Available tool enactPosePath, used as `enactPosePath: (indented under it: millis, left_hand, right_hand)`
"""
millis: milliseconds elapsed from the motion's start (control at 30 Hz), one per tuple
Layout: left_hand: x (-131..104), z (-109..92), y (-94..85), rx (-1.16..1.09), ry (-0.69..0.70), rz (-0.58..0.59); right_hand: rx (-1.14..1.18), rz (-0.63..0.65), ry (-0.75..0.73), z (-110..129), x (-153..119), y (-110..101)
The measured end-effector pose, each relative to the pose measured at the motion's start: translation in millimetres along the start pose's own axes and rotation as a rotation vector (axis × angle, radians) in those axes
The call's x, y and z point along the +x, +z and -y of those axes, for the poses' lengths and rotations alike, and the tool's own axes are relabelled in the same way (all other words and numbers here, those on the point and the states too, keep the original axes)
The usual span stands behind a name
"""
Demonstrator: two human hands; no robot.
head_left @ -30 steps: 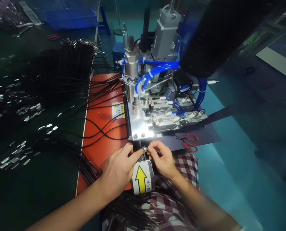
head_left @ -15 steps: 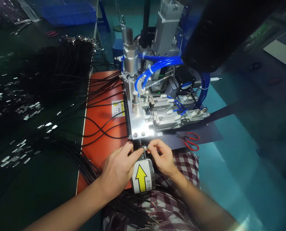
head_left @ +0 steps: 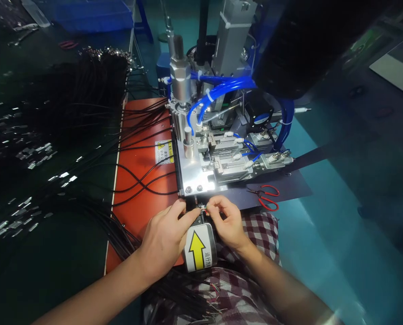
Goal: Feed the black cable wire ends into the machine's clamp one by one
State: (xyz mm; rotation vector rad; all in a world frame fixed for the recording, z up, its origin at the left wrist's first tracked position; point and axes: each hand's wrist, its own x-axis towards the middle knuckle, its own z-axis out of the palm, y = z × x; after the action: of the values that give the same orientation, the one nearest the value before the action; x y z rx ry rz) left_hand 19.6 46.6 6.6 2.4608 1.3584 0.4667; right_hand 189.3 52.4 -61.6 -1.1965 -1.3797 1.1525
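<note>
A black cable bundle [head_left: 115, 230] crosses the red plate [head_left: 150, 210], probably light and pliant, with some spring when bent; the left hand [head_left: 162, 237] reaches in palm down, thumb and index finger spread, thumb tip at the coloured wire end [head_left: 204, 209]; whether it grips or merely presses, I cannot tell; the wire end sits between the machine [head_left: 194, 174] and the arrow label [head_left: 198, 250]; its strands should be soft, nearly weightless and easily kinked, best taken in a light fingertip pinch, back from the tips; the right hand [head_left: 226, 222] pinches them between thumb and forefinger, forearm slanting in from lower right; red-handled snips [head_left: 267, 198] lie beyond.
</note>
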Motion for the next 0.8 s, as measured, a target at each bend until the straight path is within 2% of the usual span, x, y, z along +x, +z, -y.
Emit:
enactPosePath:
  millis: [300, 400, 633, 800]
  left_hand:
    - [-1, 1, -0.5, -0.007, 0.008, -0.012]
    - [-1, 1, -0.1, 0.001, 0.012, -0.020]
    - [0, 1, -0.7, 0.016, 0.014, -0.022]
    - [0, 0, -1.8, 0.024, 0.018, -0.005]
  right_hand:
    - [0.125, 0.038, 0.318, 26, 0, 1]
    - [0.069, 0.030, 0.327, 29, -1, 1]
    - [-0.213, -0.018, 0.247, 33, -3, 1]
    - [0.130, 0.059, 0.470, 31, 3, -3]
